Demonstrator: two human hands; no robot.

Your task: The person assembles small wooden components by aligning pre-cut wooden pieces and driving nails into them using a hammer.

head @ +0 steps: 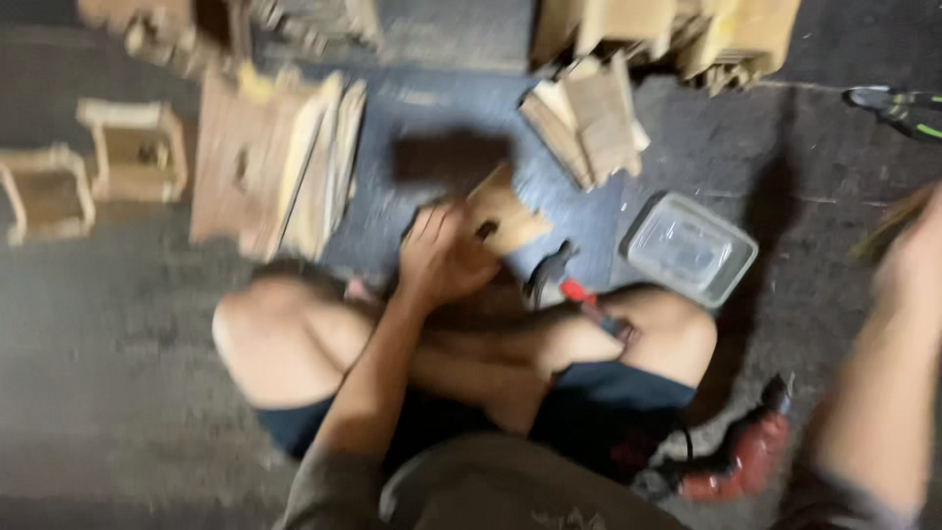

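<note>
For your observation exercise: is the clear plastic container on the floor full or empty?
Apparently empty: the floor shows through the clear plastic container, though blur hides detail.

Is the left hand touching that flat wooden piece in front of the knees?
Touching. The head view, though blurred, shows the left hand with its fingers lying over the near edge of the wooden piece, no gap between them.

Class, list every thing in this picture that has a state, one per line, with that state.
left hand: gripping a wooden piece
right hand: raised at the frame edge, blurred, grip unclear
clear plastic container: lid on, lying on the floor
red power drill: lying on the floor
pliers: lying by the knee
</note>
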